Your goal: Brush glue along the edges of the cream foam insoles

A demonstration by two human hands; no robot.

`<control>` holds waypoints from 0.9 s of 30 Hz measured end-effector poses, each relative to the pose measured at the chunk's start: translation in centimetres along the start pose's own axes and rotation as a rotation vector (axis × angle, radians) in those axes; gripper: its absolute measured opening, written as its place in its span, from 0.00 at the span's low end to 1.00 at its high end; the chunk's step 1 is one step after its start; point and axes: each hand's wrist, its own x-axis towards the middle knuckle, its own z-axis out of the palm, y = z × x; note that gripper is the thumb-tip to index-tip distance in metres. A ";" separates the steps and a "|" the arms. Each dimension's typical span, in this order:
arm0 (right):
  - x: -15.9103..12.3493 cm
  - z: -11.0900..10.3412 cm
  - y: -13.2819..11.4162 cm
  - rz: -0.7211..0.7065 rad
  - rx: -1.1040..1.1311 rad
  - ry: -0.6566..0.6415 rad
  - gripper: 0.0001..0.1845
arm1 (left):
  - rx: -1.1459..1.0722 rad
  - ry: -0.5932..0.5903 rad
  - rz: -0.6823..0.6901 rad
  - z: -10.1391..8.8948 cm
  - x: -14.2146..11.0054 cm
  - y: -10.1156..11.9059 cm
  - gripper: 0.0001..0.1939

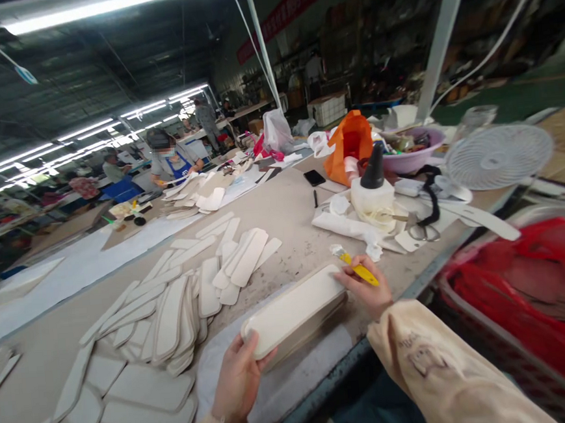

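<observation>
The pale stack of long, round-ended pieces lies at the near edge of the worktop, slanting from near left to far right, partly over a whitish sheet. The left hand grasps its left end, thumb on the top face and fingers at the near side. The right hand is closed round a yellow-handled tool, whose light tip points far left, and its fingertips are at the stack's right end; whether they press on it I cannot tell.

Left of the stack, many loose pale pieces overlap in a spread heap, long narrow ones farther off and broader ones nearest. Beyond the right hand stands a white container with a black cone top, with crumpled white material just in front. A black phone lies farther left, a small dark pen-like item near it. Behind the container are an orange bag and a purple basin filled with small items; to the right is a pale round fan. At near right, beside the worktop, a basket holds red plastic. At far left, a person in a blue apron is at more pale pieces.
</observation>
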 end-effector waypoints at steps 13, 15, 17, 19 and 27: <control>0.1 0.1 0.2 -0.011 0.012 -0.038 0.25 | 0.034 0.025 -0.020 -0.7 -0.4 -1.5 0.20; 0.1 0.1 0.1 -0.013 0.007 -0.044 0.25 | 0.038 0.027 -0.014 -0.5 -0.5 -1.5 0.21; 0.0 0.1 -0.1 -0.017 0.005 -0.051 0.25 | 0.055 0.019 -0.010 -0.3 -0.7 -1.4 0.21; 0.0 0.1 -0.3 -0.017 0.003 -0.054 0.25 | 0.069 -0.003 -0.023 -0.2 -0.8 -1.2 0.21; 0.0 -0.2 -0.8 -0.018 -0.025 -0.044 0.27 | 0.106 -0.105 -0.148 0.4 -2.3 -1.6 0.27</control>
